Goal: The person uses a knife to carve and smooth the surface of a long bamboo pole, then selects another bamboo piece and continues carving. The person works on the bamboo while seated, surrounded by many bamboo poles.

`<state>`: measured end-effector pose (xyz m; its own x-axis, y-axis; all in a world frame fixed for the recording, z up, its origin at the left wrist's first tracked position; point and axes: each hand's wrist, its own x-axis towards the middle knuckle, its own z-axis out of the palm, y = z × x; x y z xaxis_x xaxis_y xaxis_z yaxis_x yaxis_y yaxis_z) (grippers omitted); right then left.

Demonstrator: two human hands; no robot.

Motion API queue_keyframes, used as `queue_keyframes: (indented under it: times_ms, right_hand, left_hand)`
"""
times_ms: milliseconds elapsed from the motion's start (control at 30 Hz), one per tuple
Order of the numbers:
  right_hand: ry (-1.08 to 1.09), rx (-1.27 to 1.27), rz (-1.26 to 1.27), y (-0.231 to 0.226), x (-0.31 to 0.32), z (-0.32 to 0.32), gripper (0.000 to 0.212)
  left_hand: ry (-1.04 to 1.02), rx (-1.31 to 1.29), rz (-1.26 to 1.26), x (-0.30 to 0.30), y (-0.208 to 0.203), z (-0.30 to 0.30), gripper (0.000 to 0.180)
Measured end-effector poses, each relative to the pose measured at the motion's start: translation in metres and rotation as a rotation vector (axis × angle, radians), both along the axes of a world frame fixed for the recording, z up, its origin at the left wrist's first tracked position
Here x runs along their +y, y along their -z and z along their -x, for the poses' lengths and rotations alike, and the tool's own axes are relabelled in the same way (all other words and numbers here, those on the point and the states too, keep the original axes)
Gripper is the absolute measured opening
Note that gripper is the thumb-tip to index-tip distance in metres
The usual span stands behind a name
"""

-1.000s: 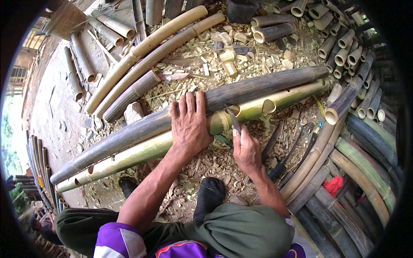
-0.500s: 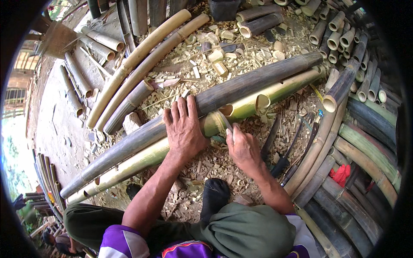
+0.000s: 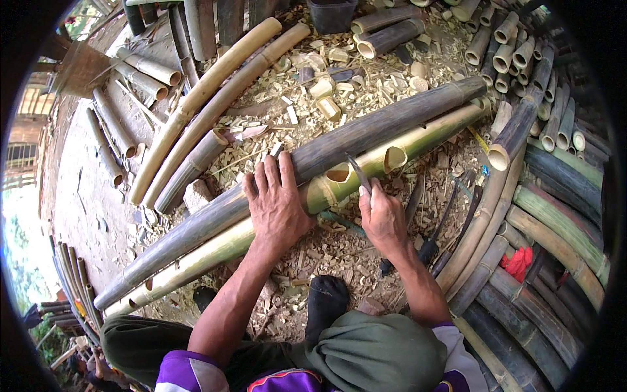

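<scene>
- Slanting away rightward, green bamboo is backed by a dark pole.
- Between its large holes, a knife is gripped by right-hand fingers.
- Across it, the left hand is laid, fingers parted.

I see the right hand farther right along the green bamboo pole than half a second ago, its knife gone from the left rim of one cut hole and the blade now slanting across the stretch before the next hole rightward.
</scene>
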<state>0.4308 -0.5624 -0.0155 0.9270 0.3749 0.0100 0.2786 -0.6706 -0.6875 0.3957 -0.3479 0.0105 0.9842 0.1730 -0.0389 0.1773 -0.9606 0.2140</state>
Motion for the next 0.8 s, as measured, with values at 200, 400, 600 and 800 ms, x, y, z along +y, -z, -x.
queue_keyframes:
  times_ms: [200,400,600,800]
  right_hand:
    - [0.016,0.035,0.122,-0.009,0.002,0.001,0.024]
    - [0.041,0.089,-0.004,-0.009,-0.007,0.004,0.025]
    - [0.083,0.065,-0.042,-0.014,-0.016,0.025,0.024]
    - [0.057,0.009,-0.099,-0.017,-0.019,0.028,0.025]
  left_hand:
    - [-0.01,0.053,0.014,0.0,-0.007,-0.001,0.129]
    - [0.0,0.033,0.015,-0.001,-0.007,-0.001,0.134]
    - [-0.037,0.073,0.051,-0.006,-0.014,-0.003,0.14]
    - [-0.047,0.098,0.052,-0.006,-0.02,-0.001,0.141]
